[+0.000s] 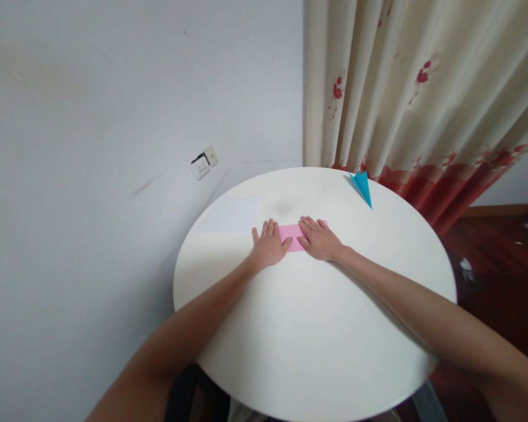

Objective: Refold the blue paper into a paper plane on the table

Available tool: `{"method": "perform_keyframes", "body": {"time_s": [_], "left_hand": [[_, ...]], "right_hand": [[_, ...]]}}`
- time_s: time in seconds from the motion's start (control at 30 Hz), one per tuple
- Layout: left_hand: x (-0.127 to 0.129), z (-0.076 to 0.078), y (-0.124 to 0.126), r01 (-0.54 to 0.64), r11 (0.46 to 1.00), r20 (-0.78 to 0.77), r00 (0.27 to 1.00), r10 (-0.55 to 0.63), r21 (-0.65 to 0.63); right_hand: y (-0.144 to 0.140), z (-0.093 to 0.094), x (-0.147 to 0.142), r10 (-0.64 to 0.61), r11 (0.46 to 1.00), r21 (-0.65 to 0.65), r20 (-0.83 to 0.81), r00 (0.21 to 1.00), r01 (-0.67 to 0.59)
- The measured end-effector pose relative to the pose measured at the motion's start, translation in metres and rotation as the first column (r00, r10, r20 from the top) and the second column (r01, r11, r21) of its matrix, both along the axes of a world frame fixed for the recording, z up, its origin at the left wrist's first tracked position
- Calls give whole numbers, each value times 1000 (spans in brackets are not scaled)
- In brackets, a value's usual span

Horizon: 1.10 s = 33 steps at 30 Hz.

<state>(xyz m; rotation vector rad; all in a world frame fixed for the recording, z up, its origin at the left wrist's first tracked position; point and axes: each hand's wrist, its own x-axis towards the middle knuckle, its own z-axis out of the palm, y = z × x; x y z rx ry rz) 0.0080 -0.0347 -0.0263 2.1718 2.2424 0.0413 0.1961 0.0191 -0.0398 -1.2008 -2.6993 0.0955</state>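
Note:
A pink strip of paper [293,232], perhaps folded, lies flat on the white round table [317,334]. Over its left end rests my left hand [269,246], palm down with the fingers spread. My right hand [319,238] presses flat on the right end, its fingers stretched out and thumb pointing left. Between the two thumbs the middle of the pink paper shows; both ends are mostly covered by my hands.
A blue paper plane [362,187] lies near the table's far right edge. At the far left is a pale sheet [232,214]. Beyond the table are a white wall with sockets [200,167] and a flowered curtain [400,88].

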Motion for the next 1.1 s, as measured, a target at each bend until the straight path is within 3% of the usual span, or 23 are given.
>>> {"method": "perform_keyframes", "body": {"time_s": [0.07,0.13,0.2,0.27,0.47,0.7,0.87,0.97,1.1], "left_hand": [[2,-1,-1,49,996,-21,999,-48,78],[3,0,-2,197,971,-20,980,-196,135],[3,-1,0,358,923,23,931,-364,143],[2,-2,2,444,888,79,887,-455,122],[-2,-6,6,435,898,88,894,-440,65],[-4,-5,1,428,902,87,898,-431,53],[-3,-3,1,430,902,103,896,-431,38],[-3,-2,1,438,898,103,892,-439,41],[-4,-3,3,465,885,94,880,-466,33]], "right_hand": [[-1,0,0,2,1000,3,-7,1000,-2],[-1,0,0,8,1000,3,-21,1000,-8],[0,0,1,15,1000,-8,-33,999,-15],[0,0,1,25,999,-26,-40,999,-26],[4,1,3,20,997,-71,-28,999,-22],[19,3,27,-273,953,-135,3,962,270],[27,6,38,-429,903,-57,-76,900,426],[21,11,30,-361,928,49,-122,925,369],[5,15,11,-66,992,102,-94,993,75]]}}
